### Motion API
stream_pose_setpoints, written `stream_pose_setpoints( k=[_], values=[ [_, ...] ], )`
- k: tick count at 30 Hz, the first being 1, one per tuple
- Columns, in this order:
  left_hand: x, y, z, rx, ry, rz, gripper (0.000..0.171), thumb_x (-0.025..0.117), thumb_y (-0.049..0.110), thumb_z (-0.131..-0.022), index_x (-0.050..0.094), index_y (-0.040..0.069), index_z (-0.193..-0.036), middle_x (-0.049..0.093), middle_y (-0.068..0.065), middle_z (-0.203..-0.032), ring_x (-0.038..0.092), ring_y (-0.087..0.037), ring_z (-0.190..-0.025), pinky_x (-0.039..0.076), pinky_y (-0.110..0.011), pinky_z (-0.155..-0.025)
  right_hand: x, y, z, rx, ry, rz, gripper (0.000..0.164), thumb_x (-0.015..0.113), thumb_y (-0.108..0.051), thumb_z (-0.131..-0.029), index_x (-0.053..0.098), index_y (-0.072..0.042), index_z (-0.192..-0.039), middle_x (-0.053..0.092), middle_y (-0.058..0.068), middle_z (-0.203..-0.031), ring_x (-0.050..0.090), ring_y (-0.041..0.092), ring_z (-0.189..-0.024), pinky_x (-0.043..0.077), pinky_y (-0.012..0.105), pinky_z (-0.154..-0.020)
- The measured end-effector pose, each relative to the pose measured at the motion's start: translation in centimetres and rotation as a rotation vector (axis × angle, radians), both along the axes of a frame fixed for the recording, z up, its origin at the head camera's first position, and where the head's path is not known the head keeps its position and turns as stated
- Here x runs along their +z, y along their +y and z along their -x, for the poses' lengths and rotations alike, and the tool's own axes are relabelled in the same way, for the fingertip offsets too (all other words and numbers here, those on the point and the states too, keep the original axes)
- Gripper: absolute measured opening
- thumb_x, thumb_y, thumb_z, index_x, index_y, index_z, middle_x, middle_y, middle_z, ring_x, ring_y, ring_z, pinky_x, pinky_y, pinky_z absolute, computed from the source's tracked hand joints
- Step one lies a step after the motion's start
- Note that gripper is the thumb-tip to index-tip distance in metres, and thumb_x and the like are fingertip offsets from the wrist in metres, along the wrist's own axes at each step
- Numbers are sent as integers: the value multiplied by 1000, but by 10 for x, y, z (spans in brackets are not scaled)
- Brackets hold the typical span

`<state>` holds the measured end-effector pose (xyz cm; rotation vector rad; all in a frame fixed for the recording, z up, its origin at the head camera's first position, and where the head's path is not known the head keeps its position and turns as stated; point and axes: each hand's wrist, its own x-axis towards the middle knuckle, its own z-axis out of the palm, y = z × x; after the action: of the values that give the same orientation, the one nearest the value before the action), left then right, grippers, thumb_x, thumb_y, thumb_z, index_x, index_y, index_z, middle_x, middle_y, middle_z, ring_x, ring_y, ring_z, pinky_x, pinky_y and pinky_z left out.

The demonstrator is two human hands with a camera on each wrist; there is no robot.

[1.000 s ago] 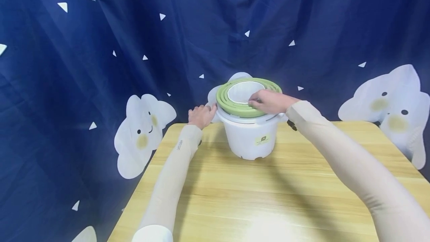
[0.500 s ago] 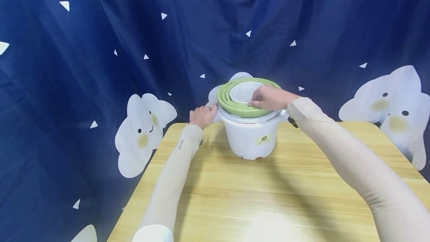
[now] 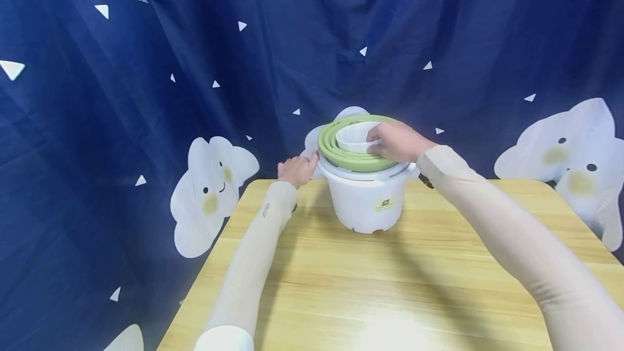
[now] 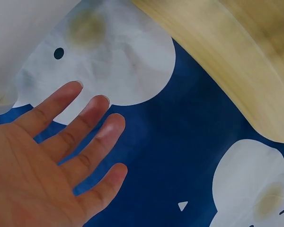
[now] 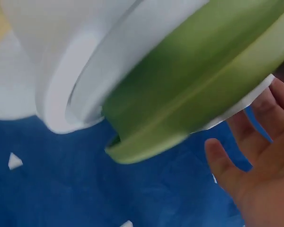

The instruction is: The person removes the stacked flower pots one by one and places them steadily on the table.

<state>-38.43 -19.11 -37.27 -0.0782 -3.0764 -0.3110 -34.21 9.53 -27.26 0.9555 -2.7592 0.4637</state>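
Observation:
In the head view, a white tub point(image 3: 353, 202) with side handles and a small label stands at the table's far side. Nested green-rimmed containers point(image 3: 358, 165) fill its mouth. A small white pot point(image 3: 352, 134) stands slightly proud of the innermost green ring. My right hand point(image 3: 397, 141) pinches this pot's rim, its fingers partly inside; the right wrist view shows the spread outer fingers beside the green rim point(image 5: 156, 149). My left hand point(image 3: 296, 171) is at the tub's left side, thumb toward the handle. Straight, spread fingers point(image 4: 92, 149) show in the left wrist view; the thumb is hidden.
The tub stands on a wooden table point(image 3: 341, 286), close to its back edge. Behind and to the left hangs a dark blue curtain point(image 3: 273, 58) printed with white clouds and triangles.
The small white pot has risen slightly out of the green rings with my right hand. My left hand stays beside the tub. The head view has shifted a little.

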Motion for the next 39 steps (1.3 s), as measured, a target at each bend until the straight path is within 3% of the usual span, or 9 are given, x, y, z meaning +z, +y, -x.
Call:
stream_pose_setpoints(
  k=[6,12,22,33,39],
  values=[
    [-1,1,0,8,-1,-12,87,2,65,-102,71,12,-107,69,-14,-135,64,-40,-122,43,-60,-102,4,-2,-3,-19,163,-103,11,80,-16,-87,77,-11,-96,76,3,-91,64,28,-90,47,47,-86],
    [-1,2,-1,0,1,-17,87,2,65,-102,70,12,-104,70,-15,-132,65,-41,-120,45,-59,-100,3,-4,-9,-31,257,-165,23,83,-20,-85,79,-10,-105,78,7,-108,56,30,-106,41,48,-94],
    [-1,2,-2,6,3,-20,87,1,66,-101,70,12,-102,70,-14,-130,66,-40,-118,47,-58,-98,3,-1,-11,-9,423,-183,23,84,-21,-84,80,-11,-104,77,5,-100,52,29,-95,38,44,-83],
    [-2,1,0,8,4,-29,87,2,66,-102,70,12,-104,70,-15,-132,66,-40,-118,47,-58,-97,8,6,-10,-2,535,-161,21,84,-21,-84,79,-9,-100,71,6,-92,52,32,-90,38,43,-80],
    [-3,1,1,6,3,-31,87,2,66,-101,69,12,-99,71,-15,-129,67,-40,-116,48,-58,-97,14,9,-12,-24,541,-149,22,83,-21,-85,79,-9,-103,71,7,-95,52,31,-92,37,43,-80]
  ],
)
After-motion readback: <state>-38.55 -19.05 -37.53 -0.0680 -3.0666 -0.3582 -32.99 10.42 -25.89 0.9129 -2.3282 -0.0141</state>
